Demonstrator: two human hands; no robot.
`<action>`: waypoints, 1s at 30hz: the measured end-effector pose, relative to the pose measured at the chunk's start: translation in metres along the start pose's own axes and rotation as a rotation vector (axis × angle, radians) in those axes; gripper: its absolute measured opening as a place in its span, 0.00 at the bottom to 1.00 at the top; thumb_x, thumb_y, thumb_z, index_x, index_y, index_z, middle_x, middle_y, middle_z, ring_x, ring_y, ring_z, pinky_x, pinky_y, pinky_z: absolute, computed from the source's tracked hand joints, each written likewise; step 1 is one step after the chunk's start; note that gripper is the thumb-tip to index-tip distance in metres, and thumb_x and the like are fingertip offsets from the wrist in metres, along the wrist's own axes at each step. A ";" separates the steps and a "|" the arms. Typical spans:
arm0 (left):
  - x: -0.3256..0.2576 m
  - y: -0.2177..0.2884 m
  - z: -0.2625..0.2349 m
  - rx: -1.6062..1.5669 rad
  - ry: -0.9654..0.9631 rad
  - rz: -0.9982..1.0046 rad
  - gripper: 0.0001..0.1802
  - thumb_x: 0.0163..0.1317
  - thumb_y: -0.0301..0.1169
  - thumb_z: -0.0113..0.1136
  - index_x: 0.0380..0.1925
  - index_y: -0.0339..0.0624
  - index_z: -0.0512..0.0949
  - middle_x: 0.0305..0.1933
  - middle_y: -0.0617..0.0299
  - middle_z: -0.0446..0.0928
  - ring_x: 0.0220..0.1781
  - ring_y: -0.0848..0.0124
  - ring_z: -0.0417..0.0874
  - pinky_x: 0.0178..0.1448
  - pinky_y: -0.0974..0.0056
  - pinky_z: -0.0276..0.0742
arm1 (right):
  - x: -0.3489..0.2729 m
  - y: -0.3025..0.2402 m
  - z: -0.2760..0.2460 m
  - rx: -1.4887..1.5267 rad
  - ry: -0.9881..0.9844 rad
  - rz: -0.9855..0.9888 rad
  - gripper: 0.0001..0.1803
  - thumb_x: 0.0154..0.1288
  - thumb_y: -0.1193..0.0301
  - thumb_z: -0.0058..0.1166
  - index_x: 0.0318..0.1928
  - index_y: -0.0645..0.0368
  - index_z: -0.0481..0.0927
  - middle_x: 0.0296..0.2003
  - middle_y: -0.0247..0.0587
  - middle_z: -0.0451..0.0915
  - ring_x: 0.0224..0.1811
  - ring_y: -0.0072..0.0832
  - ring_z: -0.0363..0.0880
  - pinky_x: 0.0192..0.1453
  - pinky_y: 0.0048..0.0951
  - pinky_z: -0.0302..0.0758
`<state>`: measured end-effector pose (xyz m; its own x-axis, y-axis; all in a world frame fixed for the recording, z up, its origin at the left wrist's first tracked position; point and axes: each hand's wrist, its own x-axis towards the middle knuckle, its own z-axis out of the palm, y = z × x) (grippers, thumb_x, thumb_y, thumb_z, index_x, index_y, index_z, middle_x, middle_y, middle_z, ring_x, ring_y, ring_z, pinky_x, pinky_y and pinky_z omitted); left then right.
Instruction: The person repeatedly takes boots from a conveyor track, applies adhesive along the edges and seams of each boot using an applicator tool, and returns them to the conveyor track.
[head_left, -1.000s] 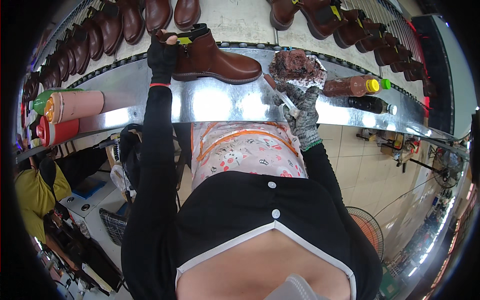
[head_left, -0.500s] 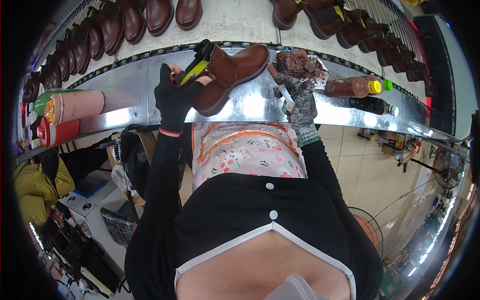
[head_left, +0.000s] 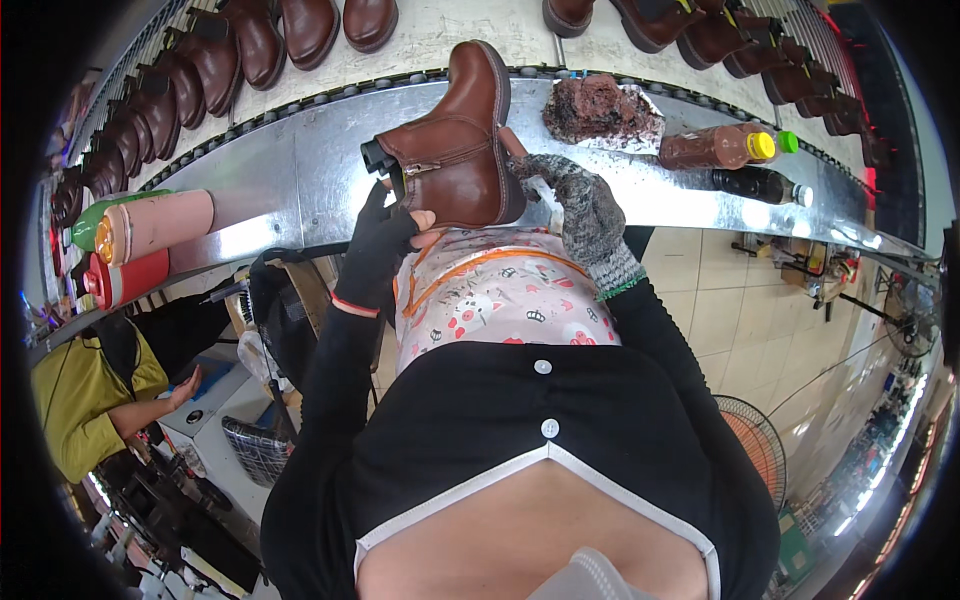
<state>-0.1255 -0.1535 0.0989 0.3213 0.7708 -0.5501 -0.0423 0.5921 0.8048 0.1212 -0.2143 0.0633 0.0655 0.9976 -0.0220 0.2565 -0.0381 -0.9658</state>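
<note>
Presently holding a glossy brown ankle boot (head_left: 455, 165), side-zipped and turned toe-away, over the counter (head_left: 330, 170) in the left hand (head_left: 385, 245); gripping a brown-tipped tool (head_left: 512, 142) in the right hand (head_left: 590, 215).

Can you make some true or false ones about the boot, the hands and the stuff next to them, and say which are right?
1. The left hand holds a brown boot. True.
2. Both hands wear plain black gloves. False: the right hand's glove is speckled grey.
3. The right hand holds a slim tool. True.
4. The boot's toe points toward the person. False: it points away.
5. A rough brown lump sits left of the yellow-capped bottle. True.
</note>
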 end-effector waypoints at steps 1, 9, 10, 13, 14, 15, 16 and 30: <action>-0.001 -0.002 0.001 -0.030 -0.011 -0.036 0.32 0.47 0.21 0.61 0.55 0.38 0.63 0.42 0.55 0.74 0.41 0.69 0.80 0.44 0.66 0.81 | -0.002 0.008 0.000 -0.077 -0.019 -0.027 0.18 0.67 0.62 0.44 0.49 0.62 0.77 0.36 0.42 0.81 0.37 0.23 0.78 0.44 0.25 0.73; -0.004 -0.005 0.021 -0.037 -0.052 -0.082 0.35 0.47 0.21 0.59 0.59 0.42 0.60 0.50 0.54 0.72 0.48 0.66 0.77 0.49 0.64 0.79 | -0.003 -0.004 -0.034 0.679 -0.163 0.297 0.31 0.68 0.45 0.34 0.50 0.59 0.78 0.39 0.38 0.80 0.39 0.21 0.76 0.44 0.23 0.73; -0.003 -0.006 0.022 -0.062 -0.047 -0.061 0.34 0.47 0.19 0.61 0.56 0.41 0.61 0.46 0.54 0.72 0.41 0.66 0.80 0.45 0.64 0.83 | -0.004 -0.007 -0.038 0.679 -0.166 0.298 0.31 0.68 0.45 0.34 0.50 0.59 0.78 0.39 0.38 0.80 0.39 0.21 0.76 0.44 0.23 0.73; -0.003 -0.007 0.027 -0.057 -0.056 -0.054 0.33 0.47 0.20 0.62 0.55 0.41 0.61 0.46 0.54 0.72 0.42 0.66 0.80 0.44 0.65 0.83 | -0.008 -0.033 -0.054 0.534 -0.219 0.380 0.38 0.68 0.41 0.26 0.50 0.62 0.77 0.40 0.40 0.79 0.41 0.24 0.76 0.50 0.25 0.72; -0.003 -0.007 0.027 -0.058 -0.056 -0.054 0.33 0.47 0.20 0.62 0.55 0.41 0.61 0.46 0.54 0.72 0.42 0.66 0.80 0.44 0.65 0.83 | -0.009 -0.035 -0.057 0.533 -0.220 0.380 0.38 0.68 0.41 0.26 0.50 0.62 0.77 0.40 0.40 0.79 0.41 0.24 0.76 0.50 0.25 0.72; -0.003 -0.006 0.029 -0.057 -0.055 -0.057 0.32 0.48 0.20 0.62 0.54 0.40 0.62 0.45 0.54 0.72 0.42 0.66 0.80 0.43 0.65 0.83 | -0.010 -0.038 -0.059 0.357 -0.257 0.309 0.37 0.68 0.42 0.28 0.50 0.63 0.76 0.41 0.41 0.79 0.43 0.25 0.76 0.52 0.26 0.72; -0.003 -0.005 0.030 -0.057 -0.054 -0.061 0.31 0.48 0.20 0.62 0.53 0.40 0.62 0.45 0.55 0.72 0.42 0.67 0.80 0.43 0.65 0.83 | -0.011 -0.039 -0.062 0.182 -0.291 0.237 0.36 0.68 0.43 0.29 0.50 0.64 0.75 0.41 0.42 0.79 0.45 0.26 0.76 0.53 0.27 0.72; 0.001 0.012 0.050 -0.228 -0.098 -0.064 0.30 0.52 0.20 0.59 0.56 0.39 0.61 0.48 0.52 0.72 0.42 0.64 0.81 0.41 0.70 0.84 | -0.065 -0.056 -0.058 -0.139 -0.132 -0.023 0.23 0.63 0.54 0.40 0.42 0.59 0.80 0.36 0.46 0.81 0.37 0.35 0.81 0.43 0.30 0.75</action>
<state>-0.0781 -0.1575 0.1189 0.4201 0.7101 -0.5651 -0.2280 0.6853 0.6917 0.1585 -0.2802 0.1334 -0.0667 0.9969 -0.0425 0.3878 -0.0133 -0.9217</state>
